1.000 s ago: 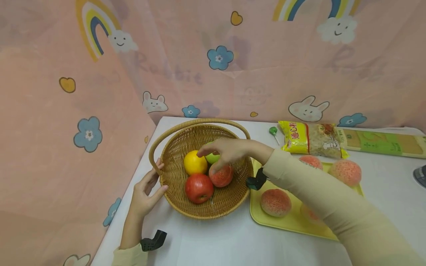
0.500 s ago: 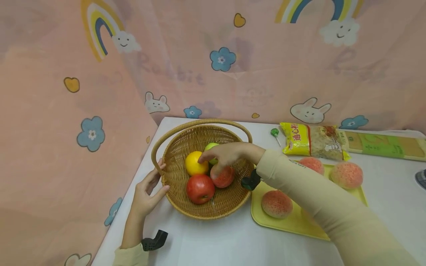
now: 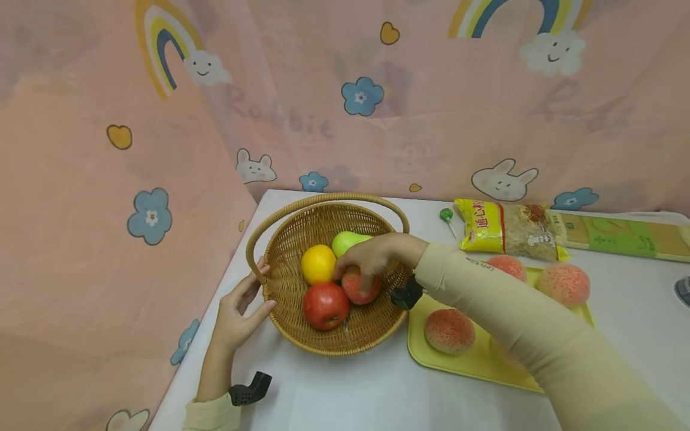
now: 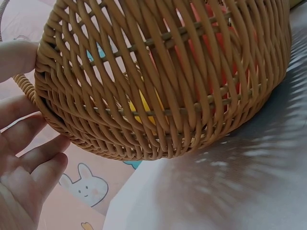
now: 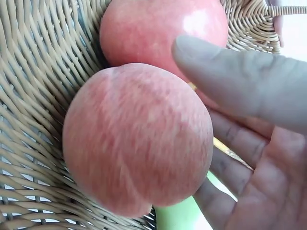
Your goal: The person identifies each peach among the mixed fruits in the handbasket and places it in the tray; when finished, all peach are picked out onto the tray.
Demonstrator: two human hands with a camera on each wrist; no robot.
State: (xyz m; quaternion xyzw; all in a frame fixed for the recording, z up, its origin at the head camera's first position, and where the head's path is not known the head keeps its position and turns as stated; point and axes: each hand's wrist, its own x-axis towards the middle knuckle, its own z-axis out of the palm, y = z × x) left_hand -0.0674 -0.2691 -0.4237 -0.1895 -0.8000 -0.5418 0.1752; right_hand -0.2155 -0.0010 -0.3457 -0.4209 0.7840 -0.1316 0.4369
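A wicker basket (image 3: 350, 341) with an arched handle holds a red apple (image 3: 326, 306), a yellow round fruit (image 3: 318, 264), a green pear (image 3: 349, 240) and a peach (image 3: 360, 286). At its left side my left hand (image 3: 235, 314) holds the rim near the base of the handle, thumb and fingers spread on either side of it. Inside the basket my right hand (image 3: 372, 258) grips the peach from above, its fingers and thumb about it. In the right wrist view the peach (image 5: 136, 139) lies close against the apple (image 5: 158, 28), with the thumb passing above it.
Right of the basket a yellow tray (image 3: 431, 363) bears several peach-like pink rounds (image 3: 450, 331). Behind it lie a green lollipop (image 3: 446, 214), a yellow pasta bag (image 3: 507, 229) and a long green-labelled pack (image 3: 620, 234). A pink patterned cloth (image 3: 302, 149) hangs behind and left.
My right hand has lowered and drawn in around the peach, leaving the yellow fruit and more of the pear showing. The left hand has stayed at the basket's rim.
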